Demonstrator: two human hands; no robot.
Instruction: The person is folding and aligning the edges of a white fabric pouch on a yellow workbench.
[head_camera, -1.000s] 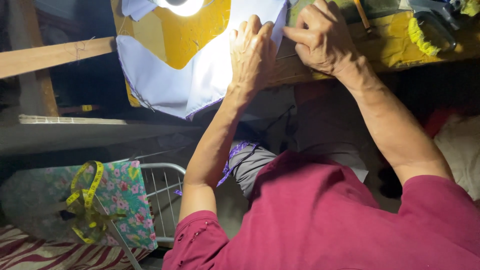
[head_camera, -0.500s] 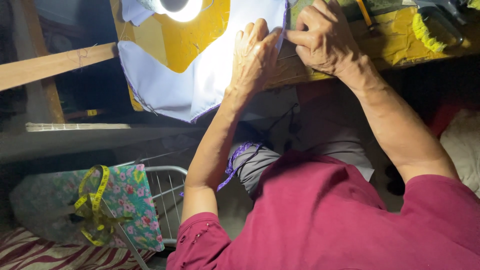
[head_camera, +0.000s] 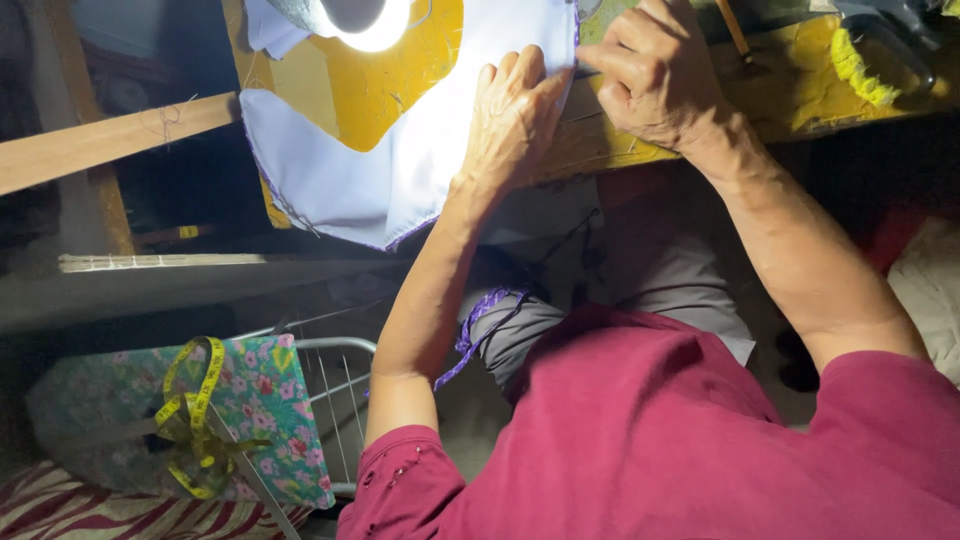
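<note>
Lying under both hands, white cloth (head_camera: 400, 150) (purple-edged) drapes off the table (head_camera: 800, 100).

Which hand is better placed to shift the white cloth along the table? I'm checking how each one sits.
Probably the left hand: it lies flat on the white cloth. The right hand only pinches the cloth's edge over the yellow table.

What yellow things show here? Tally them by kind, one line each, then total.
Yellow table top under the white cloth that the left hand presses and the right hand pinches: 1
Yellow measuring tape on the floral cloth: 1
Yellow fringed piece at the table's right end: 1
Total: 3
</note>
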